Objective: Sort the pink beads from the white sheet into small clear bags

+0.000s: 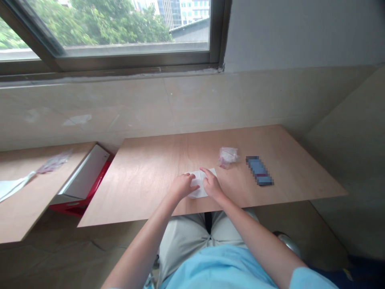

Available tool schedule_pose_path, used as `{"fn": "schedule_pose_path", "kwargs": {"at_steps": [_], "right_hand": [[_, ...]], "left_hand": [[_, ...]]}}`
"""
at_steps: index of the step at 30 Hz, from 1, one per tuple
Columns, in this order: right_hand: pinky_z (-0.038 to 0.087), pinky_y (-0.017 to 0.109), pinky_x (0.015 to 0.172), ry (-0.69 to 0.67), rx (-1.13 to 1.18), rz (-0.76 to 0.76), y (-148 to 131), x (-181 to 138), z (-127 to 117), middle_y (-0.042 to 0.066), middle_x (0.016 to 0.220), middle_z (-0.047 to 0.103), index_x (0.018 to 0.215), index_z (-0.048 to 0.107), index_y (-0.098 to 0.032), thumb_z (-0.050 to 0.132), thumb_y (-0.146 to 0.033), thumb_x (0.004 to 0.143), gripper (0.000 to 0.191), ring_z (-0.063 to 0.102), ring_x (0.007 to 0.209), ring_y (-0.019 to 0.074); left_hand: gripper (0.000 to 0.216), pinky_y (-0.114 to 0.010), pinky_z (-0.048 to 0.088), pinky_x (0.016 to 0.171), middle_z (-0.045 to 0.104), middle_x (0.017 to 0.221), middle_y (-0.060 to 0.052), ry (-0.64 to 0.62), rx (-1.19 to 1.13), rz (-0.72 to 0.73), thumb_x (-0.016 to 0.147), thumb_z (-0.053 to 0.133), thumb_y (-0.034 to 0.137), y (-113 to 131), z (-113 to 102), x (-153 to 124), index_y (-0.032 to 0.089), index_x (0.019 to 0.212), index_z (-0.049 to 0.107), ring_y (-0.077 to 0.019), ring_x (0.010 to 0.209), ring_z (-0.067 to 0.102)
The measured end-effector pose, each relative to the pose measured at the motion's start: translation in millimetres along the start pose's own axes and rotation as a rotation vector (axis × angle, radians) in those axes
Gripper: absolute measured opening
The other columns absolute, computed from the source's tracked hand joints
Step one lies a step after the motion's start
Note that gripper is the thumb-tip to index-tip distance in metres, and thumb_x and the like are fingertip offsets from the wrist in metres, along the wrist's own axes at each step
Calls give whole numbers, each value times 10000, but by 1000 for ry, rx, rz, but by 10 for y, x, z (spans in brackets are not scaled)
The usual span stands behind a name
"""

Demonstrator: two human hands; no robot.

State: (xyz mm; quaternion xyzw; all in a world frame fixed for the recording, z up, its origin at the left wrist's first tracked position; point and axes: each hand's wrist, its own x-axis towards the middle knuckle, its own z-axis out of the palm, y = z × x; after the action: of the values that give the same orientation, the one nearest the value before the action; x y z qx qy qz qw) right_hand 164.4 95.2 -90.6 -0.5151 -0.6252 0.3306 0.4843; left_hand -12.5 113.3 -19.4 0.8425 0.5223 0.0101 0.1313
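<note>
Soft daylight from the window, faint shadows, curved wide-angle edges

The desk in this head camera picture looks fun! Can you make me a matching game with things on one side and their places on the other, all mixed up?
Things:
1. white paper
2. crumpled plastic bag
3. blurry blue object
4. red box

Places:
A. just past the fingertips on the wooden board
B. in the gap between the two boards
C. under the left hand and right hand
D. farthest right on the board

Pairs: 1-C, 2-A, 3-D, 4-B
</note>
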Motion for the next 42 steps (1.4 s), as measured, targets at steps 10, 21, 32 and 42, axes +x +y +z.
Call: {"fn": "schedule_pose_path", "kwargs": {"at_steps": [10,21,32,42], "right_hand": [[342,469,1203,-70,-155,-126,131,-78,193,126,1442,543,1446,495,-175,379,32,784,703,455,1382,236],[293,478,1229,-92,-325,-180,100,-77,222,148,1454,536,1432,510,-134,389,28,805,659,415,1419,245],[401,399,1172,88,-96,-123,157,-53,112,113,1353,626,1306,632,-172,390,-19,863,527,541,1317,205],[427,401,1144,87,-81,-131,122,-69,129,116,1323,637,1267,645,-181,455,-42,838,490,571,1276,221]], "left_hand": [[439,-421,439,810,687,1031,-186,-58,178,43,771,785,411,131,-6,263,163,1116,674,-357,937,652],[417,-425,440,869,698,1012,-154,-42,77,63,761,777,425,-56,-67,257,177,1086,696,-333,959,651],[573,-353,497,799,648,871,-76,-85,-1571,-126,926,473,585,-497,-216,204,138,1240,648,-183,774,596],[675,-406,433,987,649,1194,-156,334,-507,-220,862,592,627,-797,144,644,142,1331,571,-307,1126,597]]}}
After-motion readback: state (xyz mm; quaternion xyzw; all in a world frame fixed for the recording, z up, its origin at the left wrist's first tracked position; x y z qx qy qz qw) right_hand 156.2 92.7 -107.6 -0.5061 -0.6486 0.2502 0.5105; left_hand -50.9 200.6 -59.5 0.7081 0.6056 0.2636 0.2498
